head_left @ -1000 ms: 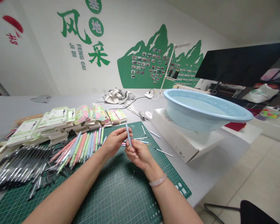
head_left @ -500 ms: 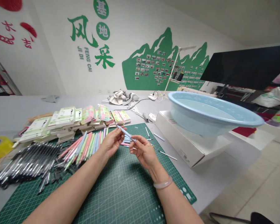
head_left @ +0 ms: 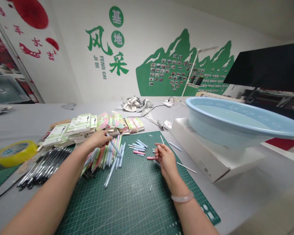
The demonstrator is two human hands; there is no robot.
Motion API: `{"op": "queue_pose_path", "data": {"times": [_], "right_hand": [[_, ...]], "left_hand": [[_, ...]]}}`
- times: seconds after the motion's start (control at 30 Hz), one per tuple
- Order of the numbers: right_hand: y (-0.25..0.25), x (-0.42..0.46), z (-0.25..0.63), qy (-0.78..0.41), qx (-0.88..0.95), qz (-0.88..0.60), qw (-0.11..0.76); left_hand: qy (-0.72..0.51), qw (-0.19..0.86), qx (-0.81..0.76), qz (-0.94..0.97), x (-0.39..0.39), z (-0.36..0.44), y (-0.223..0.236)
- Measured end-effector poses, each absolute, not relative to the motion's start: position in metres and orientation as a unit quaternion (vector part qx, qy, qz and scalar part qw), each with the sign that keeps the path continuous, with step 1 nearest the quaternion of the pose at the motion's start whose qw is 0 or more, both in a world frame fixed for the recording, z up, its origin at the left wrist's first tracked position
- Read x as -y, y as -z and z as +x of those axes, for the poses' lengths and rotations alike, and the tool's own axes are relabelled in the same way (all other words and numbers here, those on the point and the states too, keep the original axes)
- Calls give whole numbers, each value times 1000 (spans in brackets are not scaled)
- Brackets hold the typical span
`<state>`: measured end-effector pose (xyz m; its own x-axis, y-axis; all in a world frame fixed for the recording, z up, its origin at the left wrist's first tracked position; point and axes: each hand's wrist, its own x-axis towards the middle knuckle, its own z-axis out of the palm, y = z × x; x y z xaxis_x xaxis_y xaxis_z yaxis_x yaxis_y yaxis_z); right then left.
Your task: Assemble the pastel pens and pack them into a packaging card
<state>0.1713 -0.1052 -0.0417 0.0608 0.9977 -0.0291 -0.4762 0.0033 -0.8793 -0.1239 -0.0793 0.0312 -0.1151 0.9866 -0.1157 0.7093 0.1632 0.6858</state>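
My left hand (head_left: 100, 138) is closed on the end of a light blue pen (head_left: 115, 147), above the right side of a row of pastel pens (head_left: 105, 155). Some blue pens (head_left: 110, 173) at this end of the row lie at a slant on the green cutting mat (head_left: 127, 195). On the right, my right hand (head_left: 166, 160) hovers over the mat with its fingers loosely bent and apart; I see nothing held in it. Near it lie a pink pen part (head_left: 151, 158) and a small pile of blue and pink pen parts (head_left: 138, 148).
Black clear-barrelled pens (head_left: 46, 166) and a yellow tape roll (head_left: 16, 152) lie at left. Behind the pens are stacked small boxes (head_left: 80, 125). A blue basin (head_left: 235, 130) rests on a white box (head_left: 201, 153) at right. Thin white sticks (head_left: 186, 167) lie by the mat's edge.
My hands have come apart. The left carried the blue pen leftward to the pastel row; the right let go of it and moved right. The view has turned slightly left.
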Motion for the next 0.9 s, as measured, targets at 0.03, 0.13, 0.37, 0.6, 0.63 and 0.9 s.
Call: {"op": "queue_pose_path", "data": {"times": [0.03,0.13,0.37,0.6,0.63,0.9], "right_hand": [[43,101,175,-577,323,-387,642],[44,96,184,-561,304,-378,671],[40,93,193,-549,279,-385,687],[36,89,208,-513,265,-390,717],[36,88,211,-505,260,-394,723],[45,80,222,-352,430,-504,661]], "left_hand": [[-209,289,-711,606,77,-133,-32],[-211,369,-671,607,70,-151,-33],[-72,391,-696,597,50,-166,-35],[16,101,-742,663,30,-139,-9],[13,87,-742,664,29,-138,-5],[-79,-8,-685,724,50,-98,-18]]}}
